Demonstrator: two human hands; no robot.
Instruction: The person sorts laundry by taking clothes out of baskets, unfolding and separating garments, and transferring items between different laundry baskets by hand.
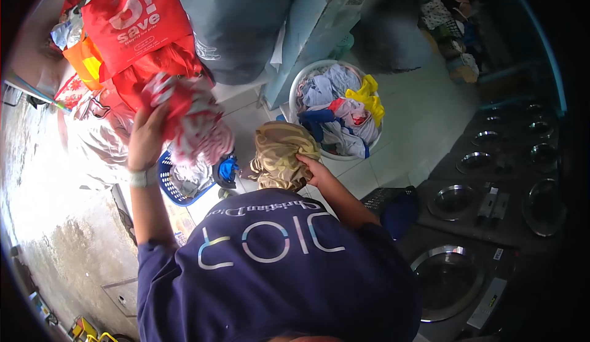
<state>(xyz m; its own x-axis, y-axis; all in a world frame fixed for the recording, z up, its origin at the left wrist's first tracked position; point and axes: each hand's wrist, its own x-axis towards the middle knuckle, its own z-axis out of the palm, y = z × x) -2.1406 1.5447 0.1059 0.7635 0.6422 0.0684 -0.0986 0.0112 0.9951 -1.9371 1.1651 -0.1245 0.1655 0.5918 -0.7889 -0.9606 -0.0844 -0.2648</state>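
Note:
My left hand (pixel 146 134) is closed on a red-and-white striped cloth (pixel 200 121), which hangs bunched and slightly blurred above a blue laundry basket (pixel 167 179). My right hand (pixel 315 171) grips the edge of a bundled tan-and-brown patterned cloth (pixel 284 148) close in front of my chest. Inside the blue basket lie pale garments (pixel 192 177) and a bright blue piece (pixel 228 169). Just beyond the patterned cloth, a round white basket (pixel 294 105) holds blue, white, red and yellow clothes.
Red bags (pixel 138 22) and white clothes (pixel 92 139) are piled at the left. A large dark grey bag (pixel 236 22) stands at the back beside a pale blue post (pixel 307 41). Front-loading machines (pixel 448 280) with round doors line the right side.

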